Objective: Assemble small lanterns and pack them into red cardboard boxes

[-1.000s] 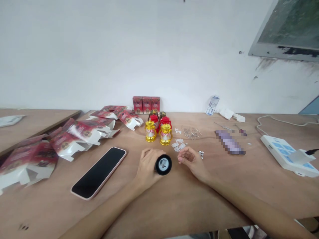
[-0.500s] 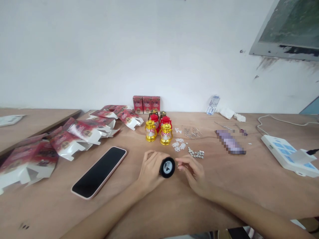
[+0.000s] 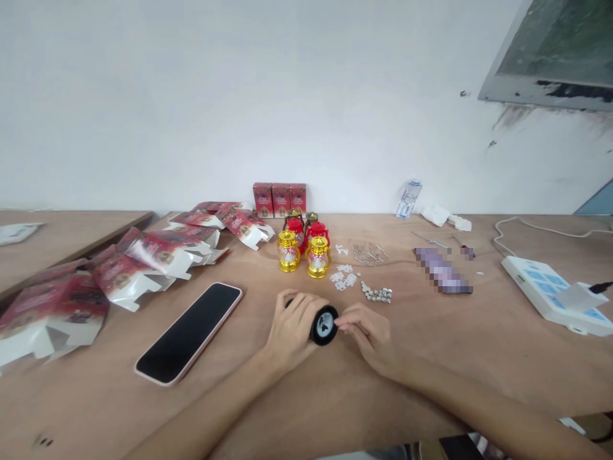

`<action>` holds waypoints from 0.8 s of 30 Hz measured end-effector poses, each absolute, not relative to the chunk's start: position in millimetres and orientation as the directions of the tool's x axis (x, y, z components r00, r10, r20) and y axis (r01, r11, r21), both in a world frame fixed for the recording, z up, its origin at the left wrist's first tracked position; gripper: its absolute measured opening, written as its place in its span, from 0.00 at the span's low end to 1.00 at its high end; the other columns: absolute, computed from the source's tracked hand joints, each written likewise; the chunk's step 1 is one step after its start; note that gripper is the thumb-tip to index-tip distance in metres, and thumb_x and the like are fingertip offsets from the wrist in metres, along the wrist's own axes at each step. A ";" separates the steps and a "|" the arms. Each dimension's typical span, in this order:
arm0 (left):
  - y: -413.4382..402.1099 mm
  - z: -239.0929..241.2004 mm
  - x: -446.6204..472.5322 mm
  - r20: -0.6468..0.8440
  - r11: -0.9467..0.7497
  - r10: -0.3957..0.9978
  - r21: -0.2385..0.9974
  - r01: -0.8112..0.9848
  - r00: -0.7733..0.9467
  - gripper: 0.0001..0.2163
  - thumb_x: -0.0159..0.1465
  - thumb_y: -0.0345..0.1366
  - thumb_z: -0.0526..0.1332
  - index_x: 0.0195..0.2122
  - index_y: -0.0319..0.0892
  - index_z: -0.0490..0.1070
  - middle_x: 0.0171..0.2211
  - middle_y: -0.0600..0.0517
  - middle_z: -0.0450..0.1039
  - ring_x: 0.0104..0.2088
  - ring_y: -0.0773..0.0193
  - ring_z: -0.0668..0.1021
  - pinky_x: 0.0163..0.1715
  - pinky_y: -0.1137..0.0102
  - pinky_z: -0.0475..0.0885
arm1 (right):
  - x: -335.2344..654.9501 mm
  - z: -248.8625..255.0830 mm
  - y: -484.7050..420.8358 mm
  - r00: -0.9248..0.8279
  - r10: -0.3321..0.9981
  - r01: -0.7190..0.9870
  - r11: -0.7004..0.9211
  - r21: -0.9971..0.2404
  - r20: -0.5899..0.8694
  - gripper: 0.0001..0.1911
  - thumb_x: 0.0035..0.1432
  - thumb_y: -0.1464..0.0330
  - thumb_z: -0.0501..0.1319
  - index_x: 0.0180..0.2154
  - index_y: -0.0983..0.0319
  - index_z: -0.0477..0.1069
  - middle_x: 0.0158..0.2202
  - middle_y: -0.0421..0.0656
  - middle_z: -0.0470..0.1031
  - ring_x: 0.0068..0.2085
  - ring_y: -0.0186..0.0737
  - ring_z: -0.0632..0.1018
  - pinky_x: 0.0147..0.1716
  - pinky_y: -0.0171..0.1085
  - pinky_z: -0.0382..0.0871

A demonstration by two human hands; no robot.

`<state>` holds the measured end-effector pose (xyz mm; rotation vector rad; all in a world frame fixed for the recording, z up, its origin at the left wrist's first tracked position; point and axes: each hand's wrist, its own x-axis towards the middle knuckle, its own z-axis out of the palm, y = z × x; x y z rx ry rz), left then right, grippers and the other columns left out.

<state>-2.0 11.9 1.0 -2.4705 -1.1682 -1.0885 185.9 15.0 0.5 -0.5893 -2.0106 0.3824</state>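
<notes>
As I watch through the head camera, the left hand (image 3: pixel 292 326) lies just below the middle of the frame, its fingers clenched around the body of a small black lantern (image 3: pixel 324 324). The lantern is tipped on its side just above the surface (image 3: pixel 335 396), with its round base turned toward me. The right hand (image 3: pixel 366 332) meets that base from the right of the frame, its fingers drawn into a pinch against the rim. Whether something tiny sits between them I cannot tell. I judge the lantern light, hollow plastic, stiff but easily cracked. Its smooth barrel could roll or slip, so the wrap around the body looks like the safest hold, keeping off any thin wire handle. Just above the hands lie a heap of small silver discs (image 3: pixel 378 294) and some white tabs (image 3: pixel 343 278), and beyond them stand two gold lanterns (image 3: pixel 288 251) with red ones behind. A dark phone (image 3: pixel 189 332) lies at lower left, with flattened red cartons (image 3: pixel 143 255) further left.
</notes>
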 end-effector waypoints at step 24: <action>9.0 -0.9 6.2 0.715 -0.663 0.544 0.046 0.747 0.439 0.08 0.64 0.32 0.50 0.40 0.40 0.65 0.34 0.51 0.75 0.36 0.62 0.75 0.44 0.62 0.57 | 181.4 4.7 12.6 -0.374 0.507 0.298 0.859 -0.417 0.777 0.09 0.59 0.76 0.57 0.35 0.60 0.74 0.30 0.42 0.74 0.32 0.33 0.74 0.32 0.33 0.72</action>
